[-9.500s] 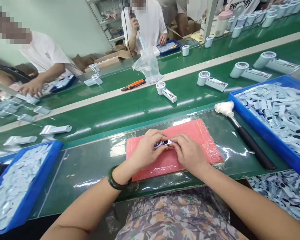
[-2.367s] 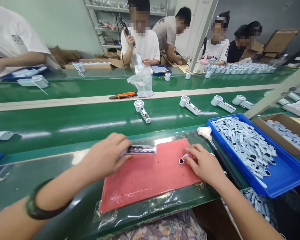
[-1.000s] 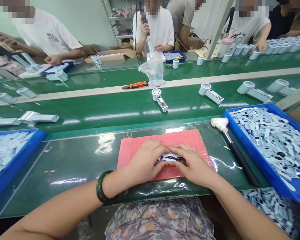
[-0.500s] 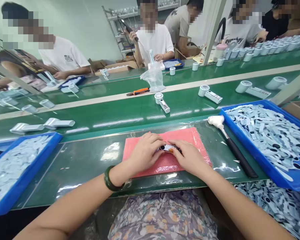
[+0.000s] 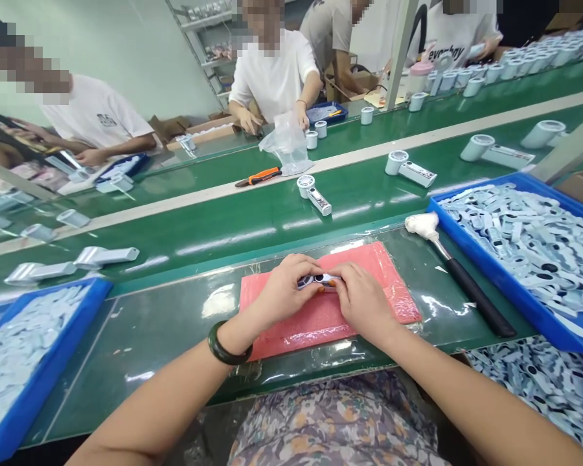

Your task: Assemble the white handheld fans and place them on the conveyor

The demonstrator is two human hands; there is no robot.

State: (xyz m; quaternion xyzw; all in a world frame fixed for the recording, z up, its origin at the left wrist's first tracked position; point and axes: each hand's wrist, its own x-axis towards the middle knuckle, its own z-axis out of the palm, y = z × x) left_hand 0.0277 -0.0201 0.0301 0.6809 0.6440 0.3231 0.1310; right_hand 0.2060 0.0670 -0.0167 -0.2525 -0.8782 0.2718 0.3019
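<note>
Both hands meet over a pink pad (image 5: 291, 329) on the green worktop. Between them is a small light-coloured part with a dark round spot (image 5: 323, 278). My left hand (image 5: 291, 285) has its fingers closed round the left end of this part, and my right hand (image 5: 362, 294) pinches its right end. The fingers cover much of it. A mallet (image 5: 471, 281) with a white-wrapped head and black handle lies to the right of the pad.
Blue trays of flat pale parts stand at right (image 5: 508, 285) and left (image 5: 90, 323). Beyond, a green belt (image 5: 233, 223) carries white devices (image 5: 319, 201). Orange-handled pliers (image 5: 265, 175) lie beside a plastic bag (image 5: 289, 152). Several people work across the belt.
The part has shifted slightly left between my fingers, with more of its left end covered. Across the belt, a person has lowered the tool hand, and another white device stands by the bag.
</note>
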